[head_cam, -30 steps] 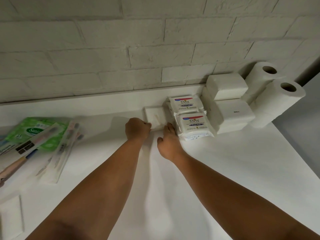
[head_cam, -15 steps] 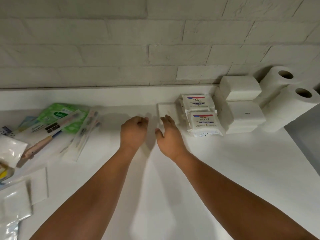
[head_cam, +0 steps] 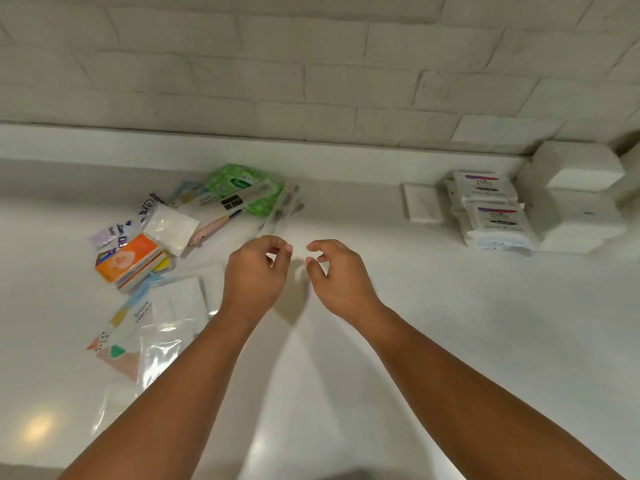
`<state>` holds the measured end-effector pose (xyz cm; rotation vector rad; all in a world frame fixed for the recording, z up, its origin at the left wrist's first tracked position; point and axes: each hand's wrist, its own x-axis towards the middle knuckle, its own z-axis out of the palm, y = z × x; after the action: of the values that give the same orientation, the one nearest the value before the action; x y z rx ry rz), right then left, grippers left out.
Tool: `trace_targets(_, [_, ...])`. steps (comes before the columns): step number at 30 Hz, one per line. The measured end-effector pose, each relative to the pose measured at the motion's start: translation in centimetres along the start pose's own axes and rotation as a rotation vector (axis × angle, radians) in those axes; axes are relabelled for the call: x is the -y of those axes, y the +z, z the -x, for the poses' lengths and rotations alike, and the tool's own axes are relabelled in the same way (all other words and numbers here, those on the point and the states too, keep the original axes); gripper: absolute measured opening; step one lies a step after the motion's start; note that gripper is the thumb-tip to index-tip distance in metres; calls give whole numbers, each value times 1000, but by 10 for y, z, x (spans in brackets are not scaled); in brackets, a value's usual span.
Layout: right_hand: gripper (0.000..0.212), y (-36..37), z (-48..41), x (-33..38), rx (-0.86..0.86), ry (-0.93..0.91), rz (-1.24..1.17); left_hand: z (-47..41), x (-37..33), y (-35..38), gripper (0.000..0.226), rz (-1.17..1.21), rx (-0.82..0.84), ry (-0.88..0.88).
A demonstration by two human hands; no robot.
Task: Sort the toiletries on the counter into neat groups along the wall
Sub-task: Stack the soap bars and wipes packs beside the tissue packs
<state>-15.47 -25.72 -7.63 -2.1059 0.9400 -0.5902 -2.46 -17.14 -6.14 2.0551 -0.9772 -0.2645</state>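
My left hand [head_cam: 258,271] and my right hand [head_cam: 337,271] hover side by side over the middle of the white counter [head_cam: 450,323], fingers loosely curled, holding nothing. At the right by the wall lie a small white soap bar [head_cam: 421,202], two stacked Dove packs [head_cam: 491,213] and white tissue packs [head_cam: 578,195]. To the left of my hands lies a loose pile: a green wipes pack [head_cam: 242,183], packaged toothbrushes [head_cam: 225,211], an orange box [head_cam: 130,259], a white sachet [head_cam: 171,228] and clear plastic packets [head_cam: 152,327].
A white brick wall [head_cam: 311,71] runs along the back of the counter, with a low ledge [head_cam: 311,154] at its foot. The counter's front edge runs along the bottom of the view.
Both hands have let go of the white soap bar and drawn back to the left, away from the wall. The view has swung left, and the toilet rolls have left the frame.
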Motion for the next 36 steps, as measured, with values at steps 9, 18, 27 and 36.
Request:
trace_targets(9, [33,107,29,66,102,92,47,7,107,-110,26,-202,63,-17])
trace_targets(18, [69,177,46,100,261,240,189,18,167,-154,44,-319,256,-132])
trace_targets(27, [82,197,57,109,307,237,378,25,178,-160,47,-417,436,-32])
trace_targets(36, [41,193,56,105,197,333,136,16,168,-166,10,-266,487,-64])
